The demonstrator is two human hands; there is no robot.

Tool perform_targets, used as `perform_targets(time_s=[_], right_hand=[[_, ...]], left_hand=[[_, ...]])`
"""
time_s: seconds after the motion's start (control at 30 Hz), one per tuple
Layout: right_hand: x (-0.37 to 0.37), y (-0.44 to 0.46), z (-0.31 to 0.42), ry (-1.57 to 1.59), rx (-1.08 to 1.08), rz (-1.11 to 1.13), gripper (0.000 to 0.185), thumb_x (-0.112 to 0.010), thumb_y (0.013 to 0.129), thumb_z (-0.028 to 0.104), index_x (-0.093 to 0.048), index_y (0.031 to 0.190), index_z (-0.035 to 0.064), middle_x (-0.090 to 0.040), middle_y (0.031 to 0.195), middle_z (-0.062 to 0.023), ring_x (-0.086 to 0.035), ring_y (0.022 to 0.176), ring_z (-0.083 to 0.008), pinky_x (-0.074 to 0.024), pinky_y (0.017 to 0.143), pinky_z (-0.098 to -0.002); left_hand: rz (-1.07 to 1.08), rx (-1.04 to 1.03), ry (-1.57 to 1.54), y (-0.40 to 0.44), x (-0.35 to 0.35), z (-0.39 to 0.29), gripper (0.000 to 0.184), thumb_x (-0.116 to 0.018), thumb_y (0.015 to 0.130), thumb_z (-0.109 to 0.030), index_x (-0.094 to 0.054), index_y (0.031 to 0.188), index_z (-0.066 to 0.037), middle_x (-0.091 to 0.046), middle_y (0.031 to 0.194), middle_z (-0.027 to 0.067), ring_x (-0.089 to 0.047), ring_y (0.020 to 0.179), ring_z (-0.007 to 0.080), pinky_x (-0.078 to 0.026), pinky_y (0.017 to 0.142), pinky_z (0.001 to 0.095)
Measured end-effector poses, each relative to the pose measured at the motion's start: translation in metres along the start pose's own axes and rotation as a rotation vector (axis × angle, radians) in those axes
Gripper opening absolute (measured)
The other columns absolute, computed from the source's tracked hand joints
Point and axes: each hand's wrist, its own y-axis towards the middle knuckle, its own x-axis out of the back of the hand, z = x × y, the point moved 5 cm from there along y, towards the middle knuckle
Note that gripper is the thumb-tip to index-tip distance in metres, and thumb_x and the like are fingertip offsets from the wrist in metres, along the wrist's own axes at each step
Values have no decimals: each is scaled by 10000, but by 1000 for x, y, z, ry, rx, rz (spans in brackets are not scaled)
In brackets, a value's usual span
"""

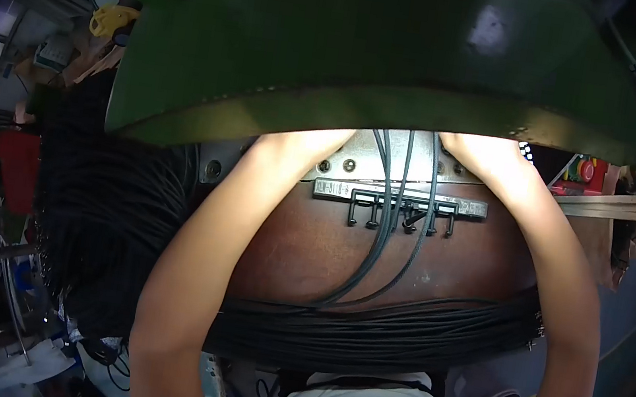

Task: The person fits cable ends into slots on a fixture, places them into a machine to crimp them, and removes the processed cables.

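Note:
Both my forearms reach forward beneath the edge of a large green machine housing (388,46), which hides my left hand and my right hand. Between my wrists, several black cables (386,232) run from under the housing, over a metal plate (372,157) with screw holes, and curve down to the left. They pass across a metal bar with engraved marks (331,188), which has a row of black hooked parts (442,216) on its near side. The bar lies on a brown surface (288,235).
A thick bundle of black cables (364,335) stretches along the near edge, with a large heap of cables (103,225) at left. At right are a red box with a red button (586,173) and a wooden strip (626,207). A yellow object (111,21) is at upper left.

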Motion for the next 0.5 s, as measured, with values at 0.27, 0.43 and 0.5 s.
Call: perform_targets(time_s=[0.27,0.43,0.5], right_hand=[[-8,-5,-32,511,-293,163,287,-647,818,205,-633,1008,-9,-646,917,-170,-637,851,-291,-509,753,-378],[122,-160,-33,706,-612,-294,373,-496,940,138,-466,1262,-47,-533,1260,-199,-526,1156,-286,-398,998,-354],[135,-311,-58,591,-1061,-597,406,-406,991,163,-385,1347,-31,-520,1259,-189,-490,1183,-252,-377,1019,-342]], left_hand=[[140,277,-214,-20,24,-4,450,-573,799,-91,-469,1218,37,-532,1126,272,-513,1059,413,-414,922,433],[939,342,-1229,-128,133,-89,561,-504,912,-252,-347,1404,-34,-384,1430,141,-346,1337,306,-292,1092,372],[1292,451,-1686,-228,157,-143,510,-470,959,-331,-385,1401,-91,-416,1425,107,-474,1246,307,-368,1046,340]])
